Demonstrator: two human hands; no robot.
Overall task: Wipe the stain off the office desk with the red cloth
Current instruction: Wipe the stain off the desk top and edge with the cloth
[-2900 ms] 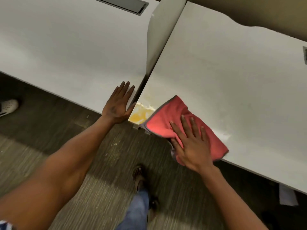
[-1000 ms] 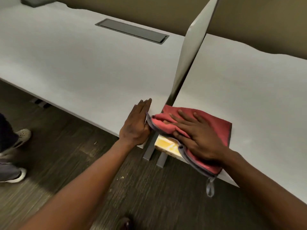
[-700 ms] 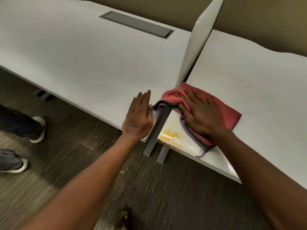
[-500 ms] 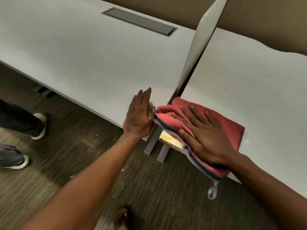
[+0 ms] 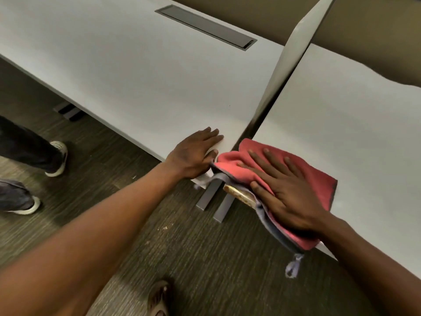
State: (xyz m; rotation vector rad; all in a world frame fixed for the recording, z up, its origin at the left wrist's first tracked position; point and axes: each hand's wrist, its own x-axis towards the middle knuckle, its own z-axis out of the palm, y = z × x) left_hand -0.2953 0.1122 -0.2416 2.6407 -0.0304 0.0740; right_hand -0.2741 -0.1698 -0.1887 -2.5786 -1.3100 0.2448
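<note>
The red cloth (image 5: 319, 183), grey on its underside, lies bunched on the near left corner of the right white desk (image 5: 355, 124). My right hand (image 5: 284, 190) presses flat on it with fingers spread. A sliver of yellow stain (image 5: 237, 193) shows on the desk edge just under the cloth's left side; the rest of the stain is hidden. My left hand (image 5: 196, 153) rests flat on the near right corner of the left desk (image 5: 127, 71), holding nothing. A grey loop tag (image 5: 293, 265) dangles from the cloth over the desk edge.
A white divider panel (image 5: 287, 65) stands upright between the two desks. A grey cable hatch (image 5: 205, 26) sits in the left desk. Grey desk legs (image 5: 214, 199) stand below the corner. Another person's shoes (image 5: 57, 158) are at the left on the carpet; my own shoe (image 5: 159, 297) is below.
My right hand has rubbed the cloth back and forth over the corner: away from the edge, then back toward it, covering most of the stain. The left hand has stayed put.
</note>
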